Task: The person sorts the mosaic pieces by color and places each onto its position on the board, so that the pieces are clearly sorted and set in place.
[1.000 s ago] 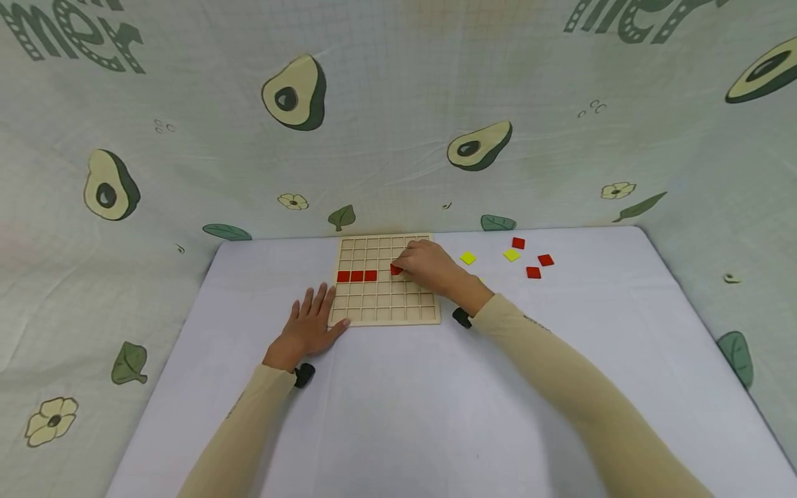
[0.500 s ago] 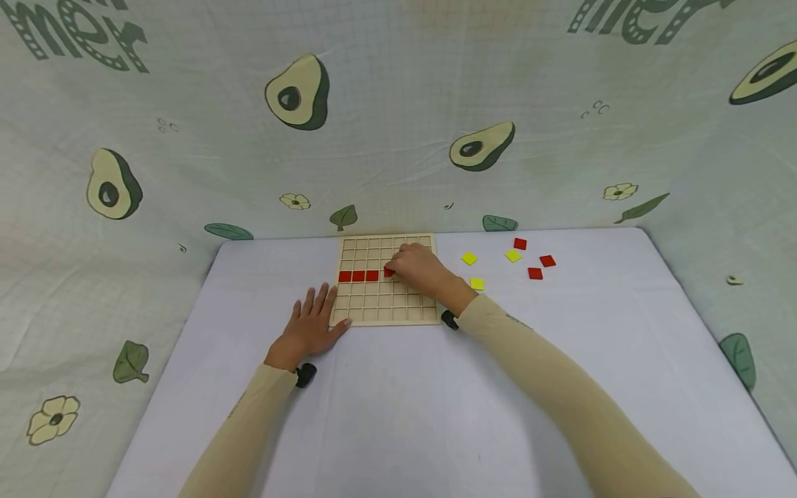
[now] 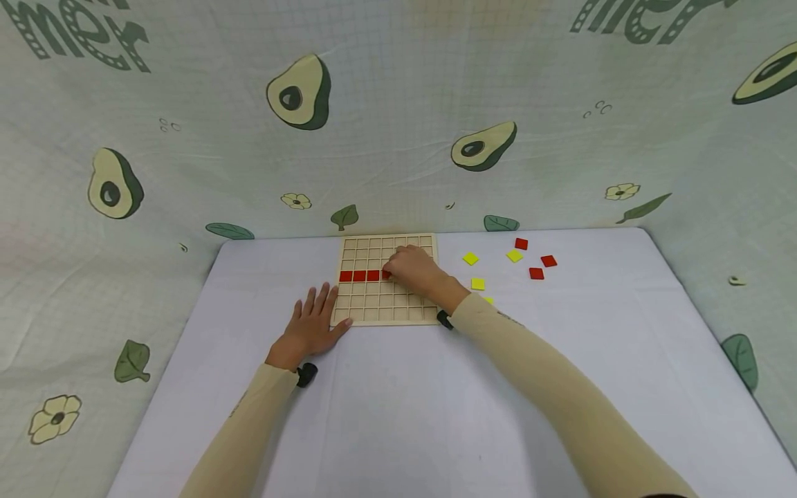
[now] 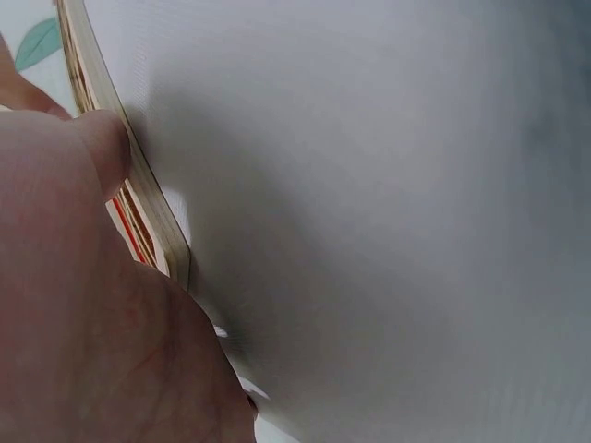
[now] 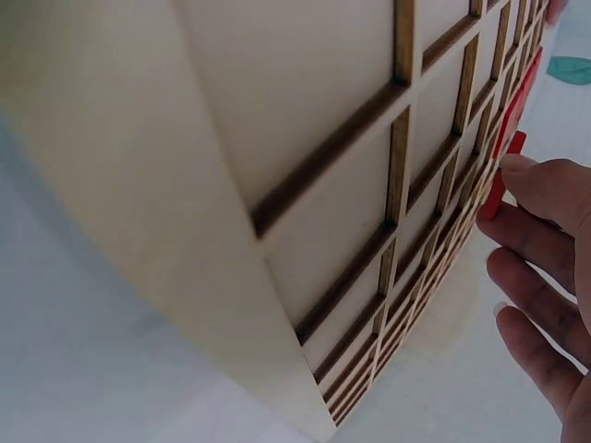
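Observation:
A light wooden grid board (image 3: 386, 318) lies at the back of the table, with three red square tiles (image 3: 359, 276) side by side in one row from its left edge. My right hand (image 3: 416, 268) pinches another red tile (image 5: 496, 191) between thumb and fingertips, close to the right end of that row. In the right wrist view this tile is tilted against the board's cells. My left hand (image 3: 310, 332) rests with spread fingers at the board's lower left corner; in the left wrist view its thumb (image 4: 103, 148) touches the board's edge (image 4: 152, 208).
To the right of the board lie several loose yellow tiles (image 3: 478, 284) and three loose red tiles (image 3: 537, 274). The table (image 3: 398, 415) has a white cover. Behind it hangs a cloth (image 3: 398, 104) printed with avocados and leaves.
My right hand has moved left and slightly down over the board with the red tile, nearing the row. More yellow tiles show from behind its wrist. My left hand stays in place.

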Demonstrator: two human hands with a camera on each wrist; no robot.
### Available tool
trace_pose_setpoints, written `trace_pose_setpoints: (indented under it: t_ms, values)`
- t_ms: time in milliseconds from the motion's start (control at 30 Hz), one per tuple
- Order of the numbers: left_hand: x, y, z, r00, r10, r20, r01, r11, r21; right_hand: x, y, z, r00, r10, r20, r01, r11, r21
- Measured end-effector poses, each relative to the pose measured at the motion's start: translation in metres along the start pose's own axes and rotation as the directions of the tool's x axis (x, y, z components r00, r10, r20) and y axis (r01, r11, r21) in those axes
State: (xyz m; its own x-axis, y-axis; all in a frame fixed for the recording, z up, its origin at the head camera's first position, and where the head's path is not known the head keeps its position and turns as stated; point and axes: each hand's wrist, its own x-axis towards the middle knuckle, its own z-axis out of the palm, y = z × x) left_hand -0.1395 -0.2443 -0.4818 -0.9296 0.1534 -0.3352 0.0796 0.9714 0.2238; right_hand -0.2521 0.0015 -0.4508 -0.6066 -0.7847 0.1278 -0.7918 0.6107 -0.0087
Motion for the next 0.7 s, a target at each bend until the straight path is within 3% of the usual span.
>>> trace_pose_setpoints:
  t_ms: [467,700]
  values:
    - [-0.0026,0.0029,-0.0027,1.000,-0.002,0.002,0.002,1.000,0.003,0.0067,-0.0024,0.0051,0.997,0.034,0.066,-0.032,0.999,-0.033]
    - [0.0025,-0.0018,0.0033,1.000,0.007,-0.013,-0.007,1.000,-0.004,0.0076,-0.0020,0.0060,0.994,0.062,0.085,-0.062,0.998,0.002]
